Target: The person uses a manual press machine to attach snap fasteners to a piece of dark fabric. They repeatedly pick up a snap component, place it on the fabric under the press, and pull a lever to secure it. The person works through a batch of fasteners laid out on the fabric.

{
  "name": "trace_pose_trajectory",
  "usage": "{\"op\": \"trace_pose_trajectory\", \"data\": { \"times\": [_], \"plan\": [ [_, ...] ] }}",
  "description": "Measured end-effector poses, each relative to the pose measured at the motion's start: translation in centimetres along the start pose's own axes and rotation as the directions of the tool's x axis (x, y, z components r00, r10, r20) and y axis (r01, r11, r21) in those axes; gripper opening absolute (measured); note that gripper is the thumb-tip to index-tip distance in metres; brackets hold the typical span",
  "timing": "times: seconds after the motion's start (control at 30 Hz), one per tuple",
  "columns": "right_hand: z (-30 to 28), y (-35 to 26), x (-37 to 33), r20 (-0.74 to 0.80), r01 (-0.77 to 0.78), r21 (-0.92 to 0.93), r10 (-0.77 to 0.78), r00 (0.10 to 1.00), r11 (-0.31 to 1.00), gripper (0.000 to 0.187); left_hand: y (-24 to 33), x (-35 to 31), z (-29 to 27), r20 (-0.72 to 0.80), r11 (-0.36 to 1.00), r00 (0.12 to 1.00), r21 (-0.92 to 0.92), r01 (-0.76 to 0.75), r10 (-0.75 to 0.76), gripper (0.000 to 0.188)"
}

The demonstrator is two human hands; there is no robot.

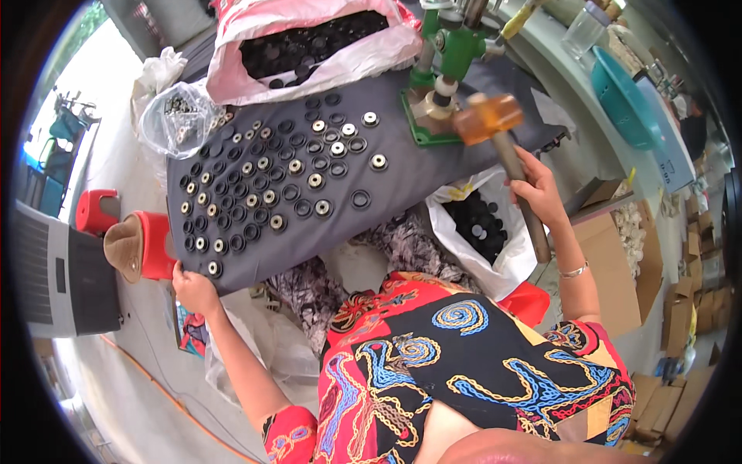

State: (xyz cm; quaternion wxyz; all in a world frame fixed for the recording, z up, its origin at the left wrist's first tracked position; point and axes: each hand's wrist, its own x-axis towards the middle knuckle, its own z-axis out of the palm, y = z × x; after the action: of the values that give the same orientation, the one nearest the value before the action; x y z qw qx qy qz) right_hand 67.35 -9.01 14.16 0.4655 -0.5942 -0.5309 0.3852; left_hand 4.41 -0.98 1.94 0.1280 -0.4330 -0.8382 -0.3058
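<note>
My right hand [539,185] is closed round the wooden handle of a mallet [495,122] with an amber head. The mallet head is raised beside the green hand press [440,93] and slightly blurred. At the near left corner of the cloth-covered table [340,220], my left hand [196,291] has its fingers curled at the edge, partly hidden. Close to it lies a black ring with a metal insert [214,268]. Many black rubber rings [251,231] are spread over the grey cloth, several with a silver metal bushing [378,162] set in or on them.
Behind the rings stands a large sack of black parts [317,46]. A clear bag of metal pieces [178,116] sits at the far left. By my right knee hangs a white bag of black pieces [475,224]. Red stools [158,243] stand left; a cardboard box [607,255] is right.
</note>
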Motion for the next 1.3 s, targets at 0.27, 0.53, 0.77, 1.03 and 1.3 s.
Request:
{"op": "trace_pose_trajectory", "data": {
  "times": [0.27,0.53,0.77,1.03,1.3],
  "plan": [
    [10.7,-4.7,9.4,0.240,0.467,-0.580,-0.408,0.881,0.667,0.072,0.6,-0.1,-0.7,0.004,0.998,0.999,-0.049,0.043,-0.043,0.032],
    [11.5,-1.1,13.2,0.280,0.507,-0.548,-0.425,0.861,0.666,0.071,0.8,-0.5,-0.8,-0.044,0.997,0.999,-0.074,0.024,-0.028,0.031],
    [11.3,-2.4,12.6,0.341,0.402,-0.586,-0.236,0.910,0.703,0.071,0.3,-0.4,-0.6,-0.021,0.999,1.000,-0.039,0.017,-0.017,0.032],
    [9.5,-4.1,4.9,0.375,0.548,-0.546,-0.400,0.836,0.634,0.073,0.3,-0.1,-0.7,0.015,0.999,0.999,-0.030,0.029,-0.028,0.034],
    [10.0,-3.7,4.0,0.386,0.476,-0.580,-0.291,0.875,0.661,0.073,0.2,0.1,-0.2,-0.002,0.998,1.000,-0.059,0.031,-0.031,0.034]
  ]
}}
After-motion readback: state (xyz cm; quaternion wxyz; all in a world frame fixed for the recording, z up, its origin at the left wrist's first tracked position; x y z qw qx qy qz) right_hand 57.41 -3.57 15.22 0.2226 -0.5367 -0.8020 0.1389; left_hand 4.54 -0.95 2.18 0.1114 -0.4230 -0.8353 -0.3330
